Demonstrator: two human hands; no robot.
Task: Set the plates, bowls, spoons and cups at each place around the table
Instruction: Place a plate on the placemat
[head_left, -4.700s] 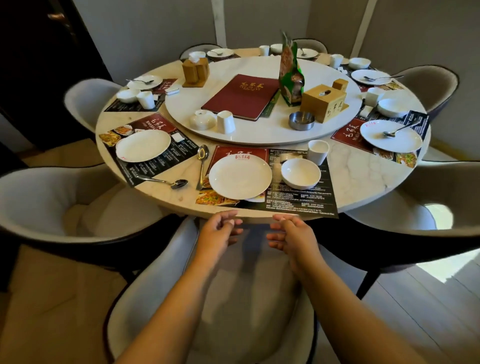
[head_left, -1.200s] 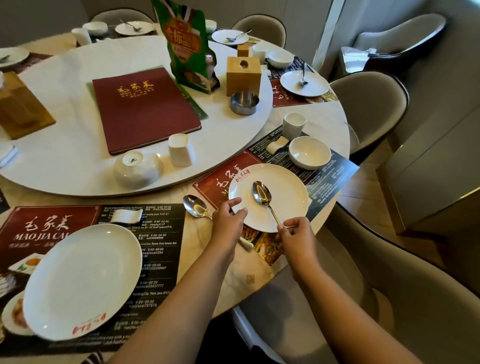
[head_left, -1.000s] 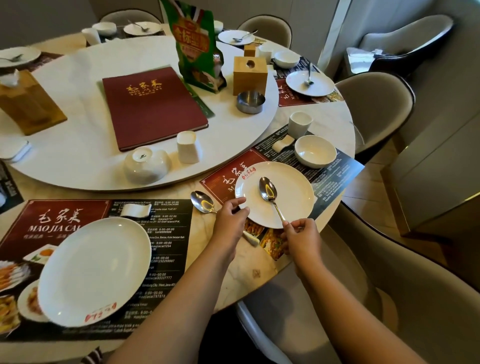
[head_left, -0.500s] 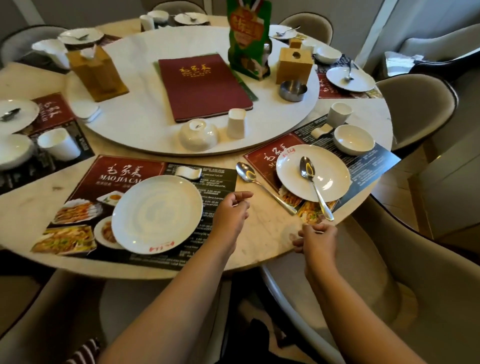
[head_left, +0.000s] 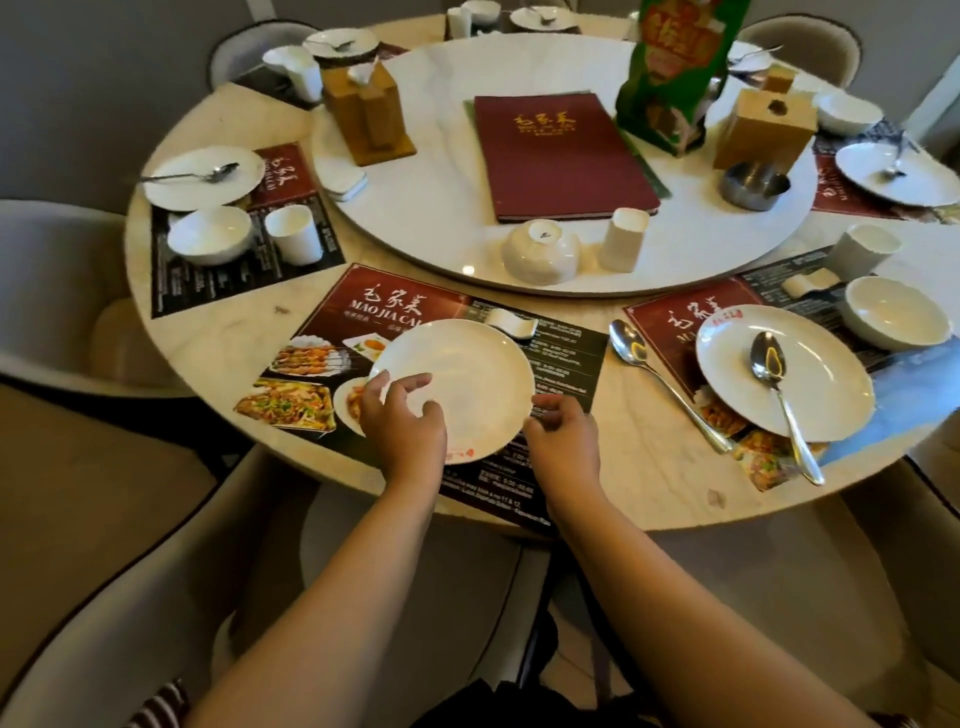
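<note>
An empty white plate (head_left: 467, 379) lies on the placemat (head_left: 363, 312) straight ahead. My left hand (head_left: 402, 421) holds its near-left rim, thumb on top. At the near-right rim my right hand (head_left: 561, 436) pinches the edge. A loose spoon (head_left: 665, 384) lies on the marble to the right. Beyond it, the right-hand place has a plate (head_left: 826, 374) with a spoon (head_left: 779, 400) on it, a bowl (head_left: 896, 312) and a cup (head_left: 862, 252). An upturned bowl (head_left: 540, 252) and an upturned cup (head_left: 626, 239) stand on the turntable (head_left: 441, 208).
A small white spoon rest (head_left: 511, 322) lies behind the plate. The left place holds a plate with a spoon (head_left: 202, 176), a bowl (head_left: 210, 234) and a cup (head_left: 293, 234). A red menu (head_left: 561, 156), a green bag (head_left: 670, 78), wooden boxes and a steel ashtray (head_left: 753, 184) occupy the turntable. Padded chairs ring the table.
My right hand let go of the spoon on the right plate. The view swung left, and both hands moved onto the empty plate at the place in front.
</note>
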